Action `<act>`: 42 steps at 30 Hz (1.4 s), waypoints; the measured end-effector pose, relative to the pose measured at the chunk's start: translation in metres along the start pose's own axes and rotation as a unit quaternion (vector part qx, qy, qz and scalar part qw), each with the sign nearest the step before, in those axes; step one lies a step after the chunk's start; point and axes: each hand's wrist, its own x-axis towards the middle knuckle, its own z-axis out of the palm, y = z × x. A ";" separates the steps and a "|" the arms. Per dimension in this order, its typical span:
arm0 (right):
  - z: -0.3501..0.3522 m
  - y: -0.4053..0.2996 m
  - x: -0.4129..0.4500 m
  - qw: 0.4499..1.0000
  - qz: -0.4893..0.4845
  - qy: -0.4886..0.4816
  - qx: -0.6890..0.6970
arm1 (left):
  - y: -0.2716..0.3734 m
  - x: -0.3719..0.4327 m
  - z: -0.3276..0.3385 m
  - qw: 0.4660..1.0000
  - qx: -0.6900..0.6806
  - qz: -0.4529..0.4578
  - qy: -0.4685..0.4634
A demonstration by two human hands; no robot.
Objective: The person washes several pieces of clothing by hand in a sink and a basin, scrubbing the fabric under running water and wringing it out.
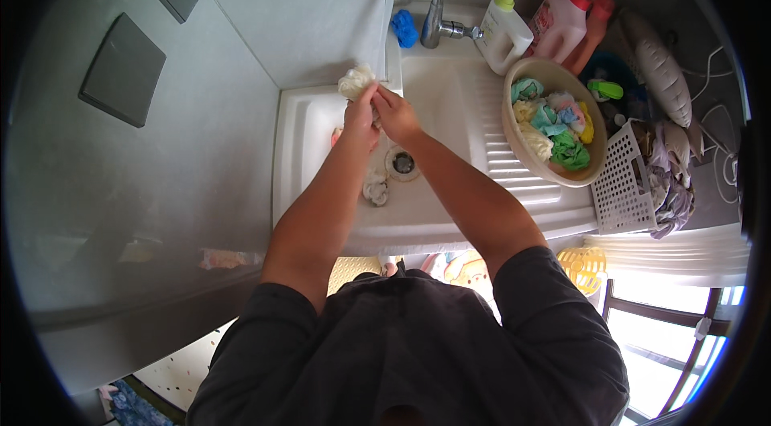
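A bunched cream cloth [355, 81] is held over the white sink [295, 143], below the faucet [435, 22]. My left hand [360, 116] grips it, and its ruffled end sticks out above my fingers. Pressed against the left, my right hand [396, 116] closes on the same cloth; my fingers hide its middle. Water appears to run from the spout just behind my hands. In the basin, a small wet white cloth [376, 188] lies near the drain [402, 163]. Something pinkish [336, 136] shows partly behind my left wrist.
Right of the basin, a beige tub [512, 140] of crumpled coloured cloths stands on the ribbed drainboard [512, 167]. Detergent bottles [506, 34] line the back beside a blue bundle [404, 28]. A white perforated basket [623, 185] holds clothes at the right. A wall [199, 185] rises close on the left.
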 end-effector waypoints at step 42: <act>-0.225 -0.075 -0.085 0.872 -0.138 0.163 -0.441 | -0.045 -0.075 0.201 0.319 0.803 0.455 -0.218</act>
